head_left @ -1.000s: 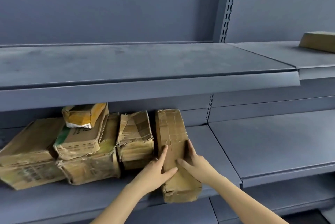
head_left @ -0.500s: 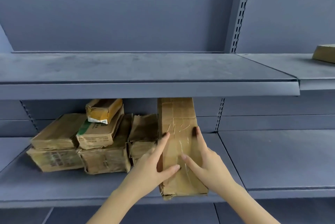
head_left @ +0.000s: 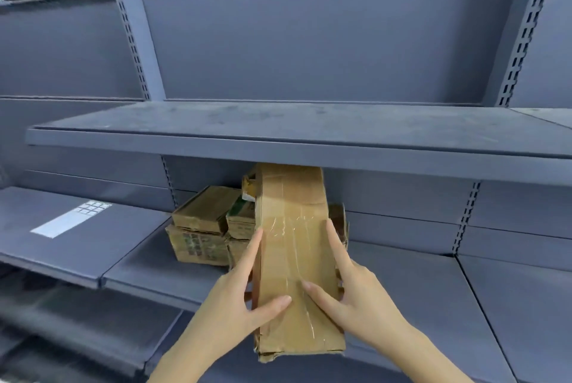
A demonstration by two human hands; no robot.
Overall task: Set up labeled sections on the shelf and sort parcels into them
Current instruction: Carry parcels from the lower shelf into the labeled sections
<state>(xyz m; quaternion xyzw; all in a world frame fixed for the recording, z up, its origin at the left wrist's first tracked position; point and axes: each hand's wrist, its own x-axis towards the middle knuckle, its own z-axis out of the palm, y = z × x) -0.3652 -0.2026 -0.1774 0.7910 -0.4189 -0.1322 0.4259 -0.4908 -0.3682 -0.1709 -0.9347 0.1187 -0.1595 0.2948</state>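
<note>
A long, worn cardboard parcel (head_left: 294, 246) wrapped in clear tape is tilted up in front of me, its far end hidden under the upper shelf (head_left: 278, 147). My left hand (head_left: 244, 299) grips its left side and my right hand (head_left: 353, 293) its right side, thumbs on top. Behind it a stack of battered brown parcels (head_left: 201, 227) rests on the middle shelf (head_left: 148, 271).
A white label sheet (head_left: 71, 218) with a grid of squares lies on the shelf section to the left. Slotted grey uprights (head_left: 136, 42) divide the bays. More shelf boards extend to the right (head_left: 510, 305) and below.
Both hands have lifted the parcel's far end and drawn the parcel off the shelf toward me. The view has tilted up and shifted left, bringing in the label sheet.
</note>
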